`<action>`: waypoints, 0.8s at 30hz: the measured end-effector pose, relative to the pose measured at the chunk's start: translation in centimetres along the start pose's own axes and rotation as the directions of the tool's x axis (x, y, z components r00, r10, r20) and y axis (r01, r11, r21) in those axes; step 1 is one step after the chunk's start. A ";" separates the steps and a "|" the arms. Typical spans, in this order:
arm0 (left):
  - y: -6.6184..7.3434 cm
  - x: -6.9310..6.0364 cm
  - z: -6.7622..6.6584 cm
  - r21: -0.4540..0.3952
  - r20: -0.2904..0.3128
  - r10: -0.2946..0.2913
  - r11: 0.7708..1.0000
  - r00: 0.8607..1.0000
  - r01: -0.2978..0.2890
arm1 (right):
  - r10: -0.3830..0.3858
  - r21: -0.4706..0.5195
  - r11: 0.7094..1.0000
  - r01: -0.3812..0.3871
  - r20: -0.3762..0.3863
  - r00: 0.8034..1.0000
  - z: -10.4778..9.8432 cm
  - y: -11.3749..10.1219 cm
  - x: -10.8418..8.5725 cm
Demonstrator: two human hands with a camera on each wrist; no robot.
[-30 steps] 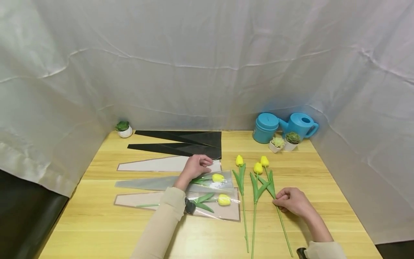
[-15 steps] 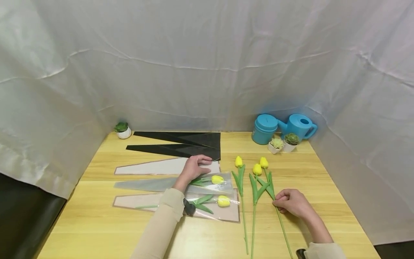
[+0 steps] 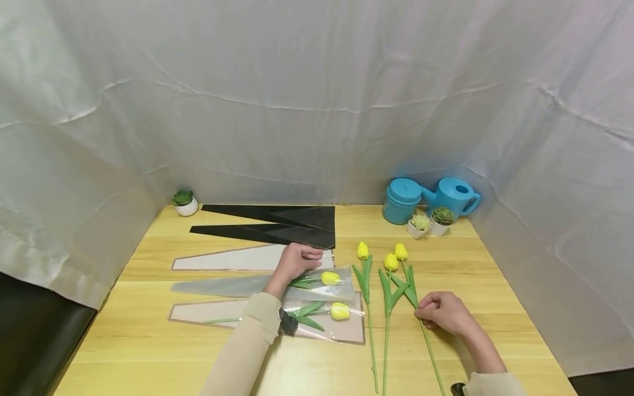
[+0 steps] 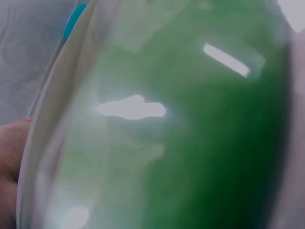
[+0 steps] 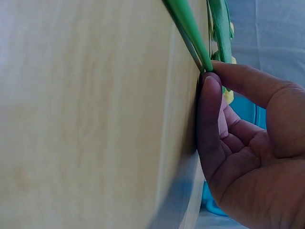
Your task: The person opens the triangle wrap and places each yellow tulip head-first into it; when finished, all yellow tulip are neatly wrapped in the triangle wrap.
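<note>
Near the right end of the white sleeve (image 3: 228,259), my left hand (image 3: 292,264) rests with a gap between thumb and fingers; its fingertips touch the upper edge. In the left wrist view, glossy film over blurred green (image 4: 200,133) hides the fingertips. Thumb and forefinger of my right hand (image 3: 446,313) pinch the rightmost tulip's stem (image 3: 431,349) just below its leaves, also clear in the right wrist view (image 5: 252,129). Two more yellow tulips (image 3: 363,251) (image 3: 391,262) lie left of it. A grey sleeve (image 3: 213,287) and pink sleeve (image 3: 198,312) each hold a tulip.
Two black sleeves (image 3: 317,216) (image 3: 247,230) lie at the back. A potted plant (image 3: 186,206) stands back left. At the back right are a blue canister (image 3: 401,203), a blue watering can (image 3: 453,195) and two small potted succulents (image 3: 420,225) (image 3: 441,220).
The head view has shifted slightly, so everything appears a little lower and further left. Both hands keep about the same places relative to the sleeve and the stem.
</note>
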State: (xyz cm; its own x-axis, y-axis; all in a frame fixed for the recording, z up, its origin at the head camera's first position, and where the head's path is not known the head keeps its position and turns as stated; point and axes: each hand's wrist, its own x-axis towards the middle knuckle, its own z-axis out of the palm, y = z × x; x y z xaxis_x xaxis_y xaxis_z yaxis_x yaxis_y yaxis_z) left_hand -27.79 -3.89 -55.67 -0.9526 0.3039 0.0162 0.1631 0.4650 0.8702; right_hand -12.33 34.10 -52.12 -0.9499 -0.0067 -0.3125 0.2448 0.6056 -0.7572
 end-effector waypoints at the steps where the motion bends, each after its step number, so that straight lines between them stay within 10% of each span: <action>1: 0.0 0.0 0.0 -0.001 -0.001 -0.004 1.000 1.000 0.004 | 0.002 0.003 1.000 -0.002 0.003 1.000 0.0 0.0 0.0; 24: -0.2 -0.1 -0.5 -0.265 -0.050 -0.062 0.963 0.997 0.047 | 0.008 0.009 1.000 -0.008 0.005 1.000 0.0 0.1 0.0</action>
State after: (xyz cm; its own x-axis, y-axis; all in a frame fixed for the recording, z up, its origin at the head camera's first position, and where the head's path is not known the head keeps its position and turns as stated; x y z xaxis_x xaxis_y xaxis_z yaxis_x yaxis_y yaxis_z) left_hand -27.86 -4.45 -55.62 -0.9726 0.2319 -0.0133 0.0444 0.2419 0.9693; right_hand -12.33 34.13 -52.24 -0.9469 -0.0058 -0.3215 0.2544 0.5980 -0.7600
